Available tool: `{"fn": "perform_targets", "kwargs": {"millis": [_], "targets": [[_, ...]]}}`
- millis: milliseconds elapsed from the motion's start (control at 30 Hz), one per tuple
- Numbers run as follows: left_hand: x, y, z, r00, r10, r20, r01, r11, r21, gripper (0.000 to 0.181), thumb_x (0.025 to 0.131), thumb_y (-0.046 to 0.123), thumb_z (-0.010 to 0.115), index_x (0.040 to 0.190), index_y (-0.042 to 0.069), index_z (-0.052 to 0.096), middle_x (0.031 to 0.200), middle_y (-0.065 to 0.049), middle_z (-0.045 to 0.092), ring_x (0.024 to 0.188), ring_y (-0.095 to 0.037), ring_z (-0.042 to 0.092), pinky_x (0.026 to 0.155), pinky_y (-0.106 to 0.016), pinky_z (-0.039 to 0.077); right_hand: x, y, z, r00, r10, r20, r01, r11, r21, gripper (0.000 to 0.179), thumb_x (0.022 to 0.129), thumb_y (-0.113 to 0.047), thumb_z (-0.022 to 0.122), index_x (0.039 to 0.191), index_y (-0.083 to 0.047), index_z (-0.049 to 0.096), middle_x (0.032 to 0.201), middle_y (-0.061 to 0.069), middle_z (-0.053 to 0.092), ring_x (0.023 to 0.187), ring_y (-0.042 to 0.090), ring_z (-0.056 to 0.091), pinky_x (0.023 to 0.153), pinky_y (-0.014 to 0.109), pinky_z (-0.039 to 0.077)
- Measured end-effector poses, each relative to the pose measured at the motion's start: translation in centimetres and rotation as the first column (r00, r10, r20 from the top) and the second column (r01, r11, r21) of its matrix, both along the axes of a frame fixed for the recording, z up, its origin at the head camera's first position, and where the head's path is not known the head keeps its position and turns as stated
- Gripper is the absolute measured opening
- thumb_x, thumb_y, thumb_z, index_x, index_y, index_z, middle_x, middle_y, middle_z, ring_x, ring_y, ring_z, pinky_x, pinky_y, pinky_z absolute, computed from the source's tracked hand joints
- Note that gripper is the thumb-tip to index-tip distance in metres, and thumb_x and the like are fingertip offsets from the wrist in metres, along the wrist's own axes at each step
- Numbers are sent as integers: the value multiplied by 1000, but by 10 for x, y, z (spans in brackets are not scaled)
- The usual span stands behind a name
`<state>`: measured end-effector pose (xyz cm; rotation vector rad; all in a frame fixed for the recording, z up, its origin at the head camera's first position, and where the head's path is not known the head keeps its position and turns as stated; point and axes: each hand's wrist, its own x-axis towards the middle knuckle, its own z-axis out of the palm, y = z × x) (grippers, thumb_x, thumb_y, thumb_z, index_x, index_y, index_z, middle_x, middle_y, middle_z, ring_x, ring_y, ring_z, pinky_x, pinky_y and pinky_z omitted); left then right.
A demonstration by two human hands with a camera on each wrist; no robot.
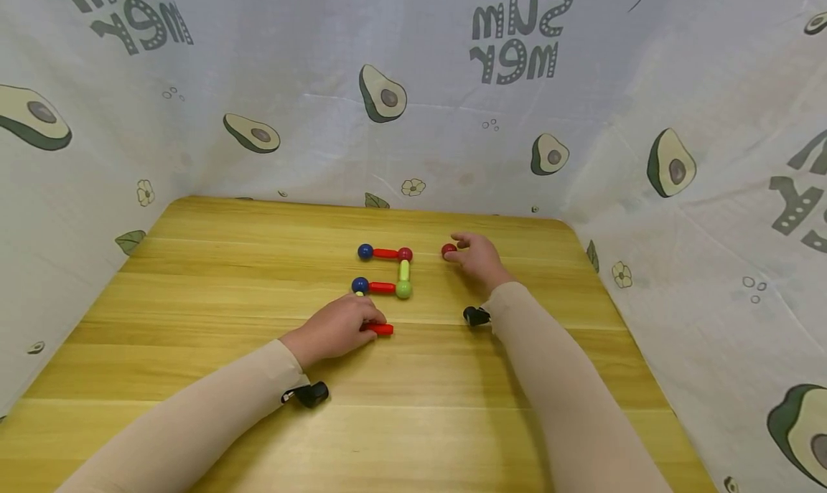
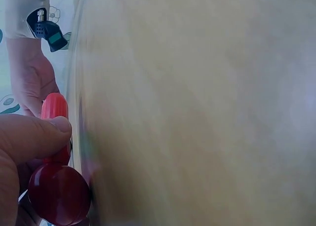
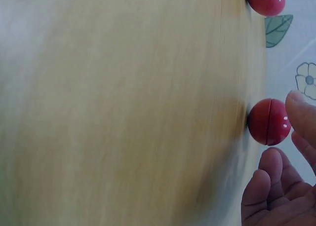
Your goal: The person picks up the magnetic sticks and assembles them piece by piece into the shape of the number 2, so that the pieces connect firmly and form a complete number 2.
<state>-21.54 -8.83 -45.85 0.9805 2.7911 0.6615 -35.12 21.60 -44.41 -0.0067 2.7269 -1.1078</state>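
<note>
My left hand grips a red magnetic rod, its thumb lying along it. A dark red ball sits at the near end of that rod, mostly hidden by the hand in the head view. Near the far edge, my right hand has its thumb and fingers spread around a single red ball resting on the table. In the right wrist view a gap shows between the fingertips and this ball; the thumb is right by its other side.
Between the hands lies a three-sided figure: blue ball, red rod, red ball, yellow-green rod, green ball, another red rod and blue ball. A printed cloth hangs behind the wooden table.
</note>
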Motion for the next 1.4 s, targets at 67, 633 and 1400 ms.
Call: {"fn": "perform_targets", "kwargs": {"millis": [67, 633, 1400], "targets": [[0, 0, 1, 1000, -1, 4, 1, 1000, -2, 19, 96, 17, 78, 115, 15, 80, 109, 4, 74, 104, -16, 66, 99, -38, 55, -1, 0, -1, 1000, -6, 11, 6, 1000, -10, 61, 102, -20, 72, 157, -11, 49, 153, 21, 55, 141, 40, 51, 120, 52, 43], [0, 0, 0, 1000, -1, 7, 1, 1000, 8, 19, 95, 16, 79, 114, 16, 80, 107, 5, 74, 103, -15, 65, 98, -37, 55, -4, 4, -13, 997, -48, 65, 53, 995, -82, 54, 102, -18, 71, 152, -9, 55, 156, 18, 53, 144, 39, 49, 122, 50, 40], [1, -1, 2, 1000, 1, 14, -1, 1000, 9, 19, 96, 16, 78, 115, 14, 80, 110, 3, 75, 105, -17, 67, 99, -38, 56, -4, 3, -15, 997, -37, 75, 42, 997, -70, 44, 102, -17, 70, 144, -7, 61, 146, 18, 60, 134, 35, 53, 118, 48, 45]]}}
